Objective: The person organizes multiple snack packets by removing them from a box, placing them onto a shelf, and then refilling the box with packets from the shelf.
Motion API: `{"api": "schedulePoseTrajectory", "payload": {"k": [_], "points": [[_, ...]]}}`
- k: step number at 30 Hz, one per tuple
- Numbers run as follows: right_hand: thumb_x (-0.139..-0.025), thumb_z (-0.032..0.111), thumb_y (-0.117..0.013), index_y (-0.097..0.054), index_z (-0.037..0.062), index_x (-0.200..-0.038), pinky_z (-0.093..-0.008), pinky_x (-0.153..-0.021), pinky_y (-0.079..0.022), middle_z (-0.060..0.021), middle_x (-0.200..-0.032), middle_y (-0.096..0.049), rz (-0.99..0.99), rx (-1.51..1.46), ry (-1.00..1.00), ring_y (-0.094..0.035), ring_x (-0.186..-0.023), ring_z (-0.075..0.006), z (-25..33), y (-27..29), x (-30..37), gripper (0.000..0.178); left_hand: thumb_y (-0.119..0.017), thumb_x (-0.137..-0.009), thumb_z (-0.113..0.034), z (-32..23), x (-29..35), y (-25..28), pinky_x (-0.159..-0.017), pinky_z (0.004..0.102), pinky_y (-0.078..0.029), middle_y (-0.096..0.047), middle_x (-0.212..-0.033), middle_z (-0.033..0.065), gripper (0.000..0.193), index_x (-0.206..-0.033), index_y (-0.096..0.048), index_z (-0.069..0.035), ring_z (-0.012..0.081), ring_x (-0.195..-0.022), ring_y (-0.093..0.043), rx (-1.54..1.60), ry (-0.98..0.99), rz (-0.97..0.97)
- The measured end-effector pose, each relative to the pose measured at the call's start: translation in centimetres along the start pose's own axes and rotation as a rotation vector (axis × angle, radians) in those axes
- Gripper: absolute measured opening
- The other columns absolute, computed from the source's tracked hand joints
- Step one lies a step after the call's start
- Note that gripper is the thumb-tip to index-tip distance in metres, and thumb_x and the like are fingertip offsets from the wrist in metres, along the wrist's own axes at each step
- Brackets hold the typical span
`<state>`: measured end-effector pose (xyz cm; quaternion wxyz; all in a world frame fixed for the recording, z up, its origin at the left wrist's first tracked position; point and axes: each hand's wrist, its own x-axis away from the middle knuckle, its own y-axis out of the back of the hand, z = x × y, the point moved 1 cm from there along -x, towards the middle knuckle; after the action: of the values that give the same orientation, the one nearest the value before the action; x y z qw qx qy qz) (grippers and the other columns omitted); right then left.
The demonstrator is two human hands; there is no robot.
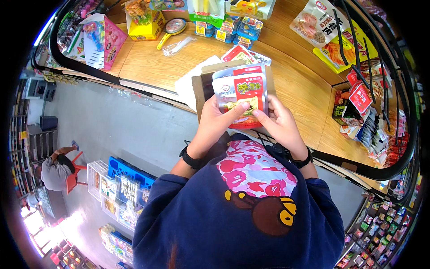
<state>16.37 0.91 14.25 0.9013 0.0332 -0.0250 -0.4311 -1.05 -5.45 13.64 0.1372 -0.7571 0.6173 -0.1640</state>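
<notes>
Both of my hands grip a small stack of red and silver snack pouches (247,87) in front of my chest. My left hand (215,120) holds the left edge with its thumb across the front pouch. On the right edge, my right hand (282,122) does the same, its thumb pressed near the lower middle. The fingers behind the pouches are mostly hidden. Just behind the stack is an open brown cardboard box (196,92), its contents largely covered. More red pouches (237,54) lie beyond it on the wooden shelf (148,67), beside a white sheet (190,83).
A black rail (89,75) runs along the shelf's front edge. Clear plastic wrap (180,46), a yellow-handled round object (174,29) and blue packs (250,29) lie farther back. Hanging pouches (333,45) fill the right. Behind, left, are crates (127,172) and a seated person (56,172).
</notes>
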Motion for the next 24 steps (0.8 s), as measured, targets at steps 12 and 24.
{"api": "schedulePoseTrajectory", "payload": {"k": [12, 24], "points": [[-0.084, 0.011, -0.079, -0.054, 0.0013, -0.124, -0.0306, -0.086, -0.052, -0.0095, -0.116, -0.064, -0.053, 0.080, 0.035, -0.063, -0.101, -0.0142, 1.6, 0.5, -0.8, 0.048, -0.076, -0.088, -0.010, 0.0, -0.2, 0.1, -0.088, 0.0288, -0.053, -0.069, -0.113, 0.0085, 0.041, -0.124, -0.058, 0.002, 0.0130, -0.101, -0.065, -0.236, -0.040, 0.020], [-0.084, -0.001, -0.075, -0.052, -0.0020, -0.128, -0.0325, -0.099, -0.048, -0.0109, -0.120, -0.064, -0.263, -0.385, 0.108, -0.060, -0.114, -0.0165, 0.7, 3.3, -0.9, 0.049, -0.064, -0.098, -0.016, -0.4, 0.3, -0.1, -0.089, 0.0283, -0.052, -0.065, -0.120, 0.0100, 0.036, -0.126, -0.055, 0.004, 0.0125, -0.105, -0.063, 0.058, -0.114, -0.107]]}}
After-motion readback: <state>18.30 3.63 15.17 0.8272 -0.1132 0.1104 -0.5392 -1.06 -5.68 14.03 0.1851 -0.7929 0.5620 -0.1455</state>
